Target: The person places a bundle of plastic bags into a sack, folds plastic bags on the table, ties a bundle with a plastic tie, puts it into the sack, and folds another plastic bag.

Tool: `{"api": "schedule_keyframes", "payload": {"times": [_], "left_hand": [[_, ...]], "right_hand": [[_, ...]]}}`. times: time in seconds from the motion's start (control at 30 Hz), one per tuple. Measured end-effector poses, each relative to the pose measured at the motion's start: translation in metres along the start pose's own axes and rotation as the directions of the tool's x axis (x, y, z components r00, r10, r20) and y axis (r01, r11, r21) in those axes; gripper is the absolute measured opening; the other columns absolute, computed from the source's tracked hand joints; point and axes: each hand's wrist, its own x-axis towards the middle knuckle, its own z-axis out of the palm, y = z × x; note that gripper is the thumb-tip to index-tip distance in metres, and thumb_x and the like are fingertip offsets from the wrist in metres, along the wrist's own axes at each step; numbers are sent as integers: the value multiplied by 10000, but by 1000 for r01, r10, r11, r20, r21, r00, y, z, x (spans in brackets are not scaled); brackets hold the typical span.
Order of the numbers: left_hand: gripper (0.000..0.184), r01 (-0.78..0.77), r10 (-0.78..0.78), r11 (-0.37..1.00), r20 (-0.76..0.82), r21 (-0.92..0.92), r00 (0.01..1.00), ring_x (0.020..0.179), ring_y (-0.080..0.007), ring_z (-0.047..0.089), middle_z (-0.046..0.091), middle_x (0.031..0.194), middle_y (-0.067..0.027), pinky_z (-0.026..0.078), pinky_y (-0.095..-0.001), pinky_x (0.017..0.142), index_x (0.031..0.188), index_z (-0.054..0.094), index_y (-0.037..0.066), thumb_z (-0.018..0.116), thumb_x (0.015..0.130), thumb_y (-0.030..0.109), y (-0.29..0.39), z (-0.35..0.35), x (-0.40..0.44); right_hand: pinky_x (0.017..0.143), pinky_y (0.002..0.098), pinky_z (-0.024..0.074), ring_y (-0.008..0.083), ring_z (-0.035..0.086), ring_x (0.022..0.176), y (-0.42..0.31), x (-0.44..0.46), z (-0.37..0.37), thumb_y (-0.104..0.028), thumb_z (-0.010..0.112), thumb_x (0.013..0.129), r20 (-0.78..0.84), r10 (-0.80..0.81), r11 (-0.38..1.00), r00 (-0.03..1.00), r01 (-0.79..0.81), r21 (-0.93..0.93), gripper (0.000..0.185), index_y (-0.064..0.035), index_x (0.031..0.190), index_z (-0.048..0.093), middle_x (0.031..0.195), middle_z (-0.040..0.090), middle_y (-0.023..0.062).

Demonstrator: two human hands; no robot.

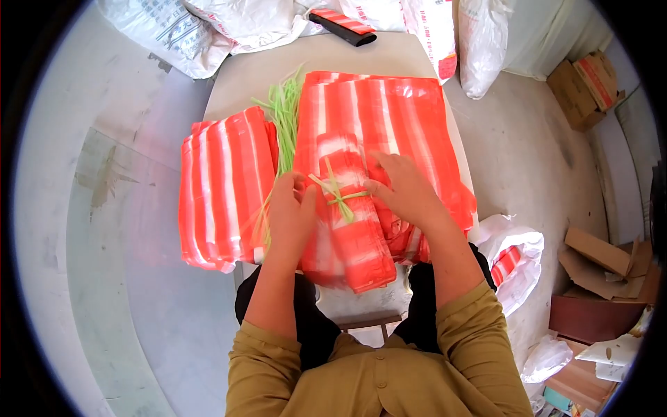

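A rolled bundle of red-and-white striped plastic [363,243] is tied round its middle with a green strip [342,199]. Just left of it is my left hand [290,208], fingers curled and partly hidden, some thin green strands by its wrist. At the bundle's right side my right hand [401,186] has its thumb and fingers apart, nothing visibly held. Under and behind the bundle lies a large stack of striped plastic [389,111]. A smaller folded stack [226,187] sits to the left, with loose green strips [283,115] between the two.
A dark roll with a striped end [344,28] lies at the table's [267,69] far edge, near white sacks [257,24]. On the floor at the right are an open white bag [524,267] holding striped plastic and cardboard boxes [580,90]. Dark-clad knees flank the near edge.
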Motion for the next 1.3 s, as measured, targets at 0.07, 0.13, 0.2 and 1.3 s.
{"api": "schedule_keyframes", "payload": {"times": [0.07,0.13,0.2,1.3], "left_hand": [[285,118,-85,979,194,-164,977,922,-160,669,669,1041,-76,530,-297,784,1235,595,23,617,1034,223,-15,0,-4],[313,200,-119,952,319,-234,940,947,-132,661,669,1076,-63,529,-284,800,1286,580,28,569,1068,252,-17,-2,-9],[351,222,-126,946,365,-235,922,958,-134,663,674,1115,-66,530,-287,806,1346,553,36,522,1093,277,-12,-5,-14],[547,381,-346,105,326,-918,880,1294,-311,576,560,1425,-184,510,-475,1068,1480,423,26,405,1116,433,16,-10,-9]], "right_hand": [[1033,442,471,347,583,1193,-9,6,-8,-263,632,980,217,98,994,971,-85,-70,586,-38,1497,475,1272,649,189],[1017,444,485,373,602,1174,-15,7,-8,-281,596,1003,301,119,992,946,-105,-64,594,-28,1518,441,1231,659,226],[983,445,509,411,634,1123,-12,1,3,-275,584,1005,256,56,997,965,-67,31,586,-39,1520,437,1154,678,263],[916,317,538,135,643,1095,-54,-20,22,-291,696,979,452,187,608,872,-464,644,587,-5,1460,516,1252,671,114]]}}
